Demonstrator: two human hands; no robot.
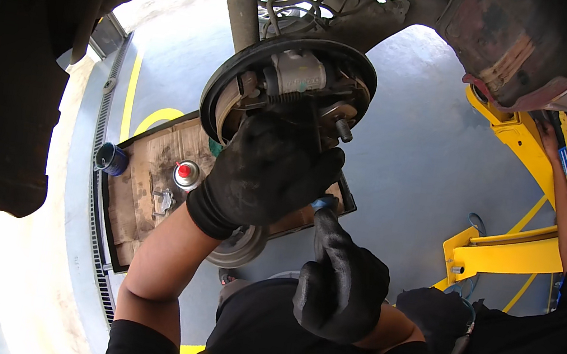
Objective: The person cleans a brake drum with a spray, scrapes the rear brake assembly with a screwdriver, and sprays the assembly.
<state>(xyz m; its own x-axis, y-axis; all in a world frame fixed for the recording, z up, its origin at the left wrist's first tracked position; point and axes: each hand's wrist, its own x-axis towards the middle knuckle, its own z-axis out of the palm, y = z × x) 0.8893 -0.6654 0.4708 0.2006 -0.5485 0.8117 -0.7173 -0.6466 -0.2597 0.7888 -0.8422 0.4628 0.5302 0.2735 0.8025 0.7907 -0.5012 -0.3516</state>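
A drum brake assembly (300, 72) hangs from the axle in front of me, with its round backing plate, a grey metal housing and a coil spring in view. My left hand (263, 167), in a black glove, is up against the lower part of the assembly. Its fingers are bent, and their tips are lost in the dark parts behind them. Just below and to the right, my gloved right hand (343, 279) is closed, thumb and forefinger at a small blue piece (324, 203). Most of that piece is hidden, so its kind does not show.
Below the brake, a cardboard-lined tray (133, 192) carries a red-capped spray can (186, 175) and a metal part (163, 201). A blue cup (112, 159) stands at its left edge. Right, a co-worker's arm (565, 209) reaches along a yellow lift arm (511, 256). Dark underbody (4, 101) hangs left.
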